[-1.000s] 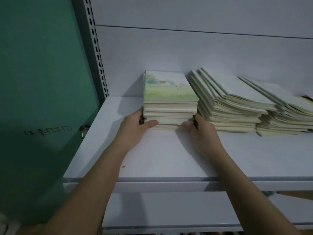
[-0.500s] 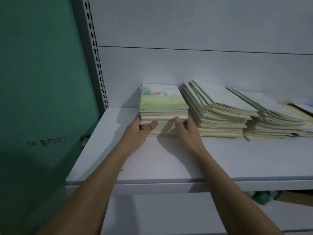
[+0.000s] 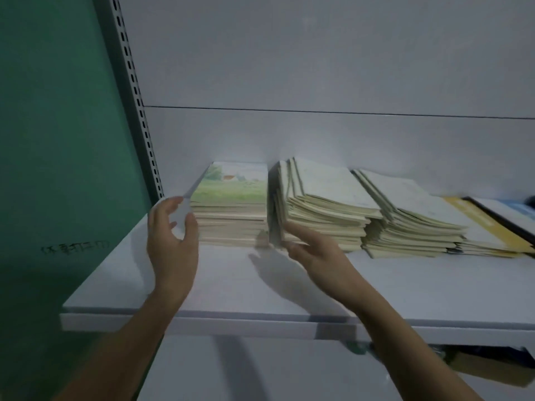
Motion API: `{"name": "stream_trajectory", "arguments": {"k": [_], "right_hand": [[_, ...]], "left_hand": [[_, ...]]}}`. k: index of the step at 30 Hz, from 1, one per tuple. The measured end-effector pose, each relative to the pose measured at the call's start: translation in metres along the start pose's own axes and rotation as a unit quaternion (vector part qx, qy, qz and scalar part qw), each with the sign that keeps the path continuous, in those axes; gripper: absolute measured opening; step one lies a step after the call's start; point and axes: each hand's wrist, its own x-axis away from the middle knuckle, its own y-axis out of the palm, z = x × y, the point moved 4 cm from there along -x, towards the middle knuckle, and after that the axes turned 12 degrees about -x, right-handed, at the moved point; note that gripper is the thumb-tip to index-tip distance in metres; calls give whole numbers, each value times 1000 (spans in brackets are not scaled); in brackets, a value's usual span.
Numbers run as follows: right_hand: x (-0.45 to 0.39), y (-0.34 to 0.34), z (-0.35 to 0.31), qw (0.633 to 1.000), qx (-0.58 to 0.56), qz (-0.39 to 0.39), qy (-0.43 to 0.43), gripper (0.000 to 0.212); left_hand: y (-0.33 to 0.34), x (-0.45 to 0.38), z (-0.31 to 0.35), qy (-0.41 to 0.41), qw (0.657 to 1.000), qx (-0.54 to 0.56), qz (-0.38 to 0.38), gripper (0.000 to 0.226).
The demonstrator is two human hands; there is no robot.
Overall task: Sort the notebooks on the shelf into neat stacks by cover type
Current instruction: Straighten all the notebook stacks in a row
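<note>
A squared stack of notebooks with a green meadow cover (image 3: pixel 231 192) sits on the white shelf (image 3: pixel 231 282) near its left end. My left hand (image 3: pixel 172 241) hovers just left of this stack, fingers spread and loosely curved, holding nothing. To the right lies a slanted pile of pale-cover notebooks (image 3: pixel 327 204). My right hand (image 3: pixel 312 250) reaches to that pile's lower left corner with fingers extended; the fingertips are blurred and seem to touch it. A third slanted pile (image 3: pixel 411 218) lies further right.
Yellow-cover notebooks (image 3: pixel 486 227) and a dark-edged one (image 3: pixel 503 218) lie flat at the far right. A perforated metal upright (image 3: pixel 136 96) and a green wall (image 3: pixel 58 140) bound the shelf on the left. A lower shelf (image 3: pixel 260 371) sits beneath.
Both hands have let go of the meadow-cover stack. My left hand drew back to its left side, and my right hand shifted right to the slanted pile. The view has tilted upward.
</note>
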Motion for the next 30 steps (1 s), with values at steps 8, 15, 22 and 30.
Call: {"name": "stream_trajectory", "arguments": {"k": [8,15,22,30], "right_hand": [[-34,-132,-26,932,352,-27,86,88],[-52,-127,7,888,422,-157,98,52],[-45,-141,-7,972,159,-68,156,75],[-65,-136,0,971,110,58,202,65]], "left_hand": [[114,-4,125,184,895,-178,-364,93],[154,10,122,108,874,-282,-381,104],[146,11,134,96,898,-257,-345,88],[146,-3,134,106,888,-240,-378,91]]}}
